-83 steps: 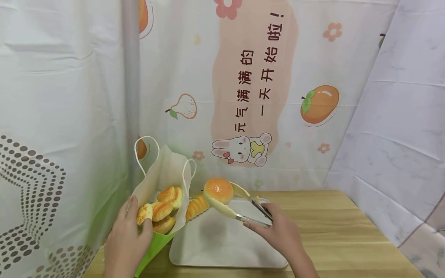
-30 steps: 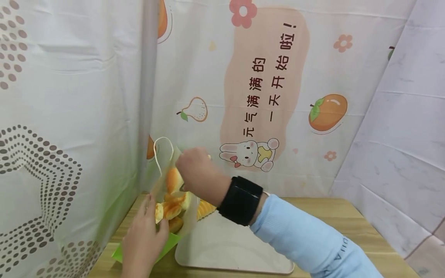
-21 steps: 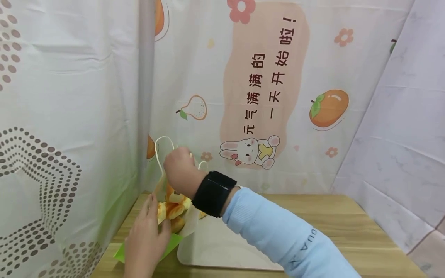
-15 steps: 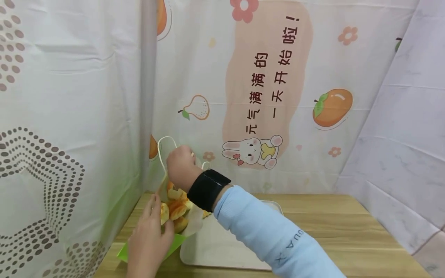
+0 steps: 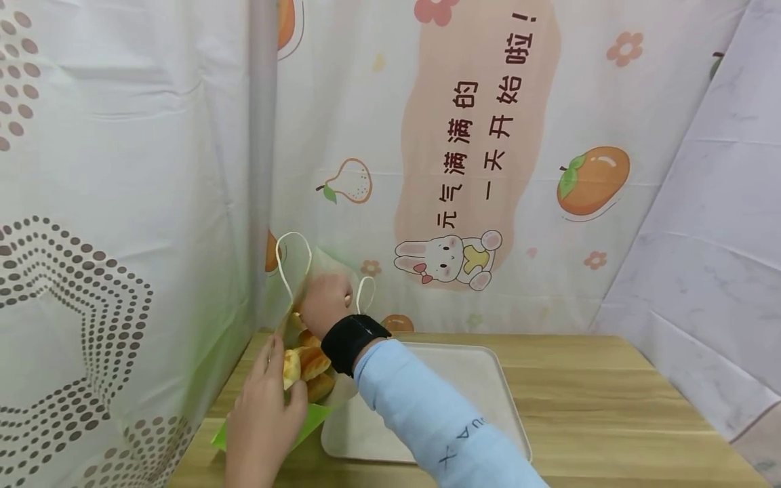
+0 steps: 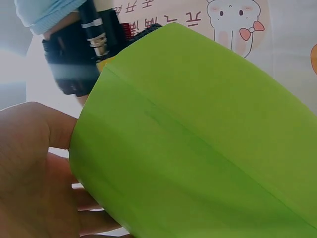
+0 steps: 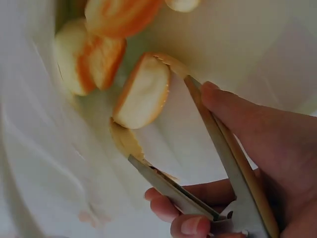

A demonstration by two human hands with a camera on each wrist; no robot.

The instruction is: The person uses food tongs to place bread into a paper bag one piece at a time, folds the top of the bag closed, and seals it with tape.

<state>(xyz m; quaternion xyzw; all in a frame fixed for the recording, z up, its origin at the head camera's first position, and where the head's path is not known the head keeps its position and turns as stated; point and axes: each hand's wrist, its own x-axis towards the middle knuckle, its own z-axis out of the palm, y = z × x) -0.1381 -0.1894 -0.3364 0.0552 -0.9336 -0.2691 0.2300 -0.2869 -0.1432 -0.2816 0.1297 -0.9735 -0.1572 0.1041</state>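
My left hand (image 5: 265, 410) holds the near rim of the green paper bag (image 6: 198, 129), the thumb on its inner side. Several bread rolls (image 5: 314, 362) lie in the bag. My right hand (image 5: 326, 298) reaches into the bag's mouth. In the right wrist view it grips metal tongs (image 7: 218, 141) with cream-coloured tips. Between those tips is a bun (image 7: 143, 96), its pale underside showing, close to other bread pieces (image 7: 96, 54). From the head view, the tongs and this bun are mostly hidden behind the right hand.
A pale rectangular tray (image 5: 476, 379) lies on the wooden table (image 5: 586, 400), right of the bag and partly under the right forearm. Printed curtains (image 5: 427, 169) stand behind and at both sides. White loop handles (image 5: 294, 234) rise from the bag.
The right hand has carried the bun in the tongs from above the tray leftward and down into the bag. The left hand keeps hold of the rim. The view has shifted slightly.
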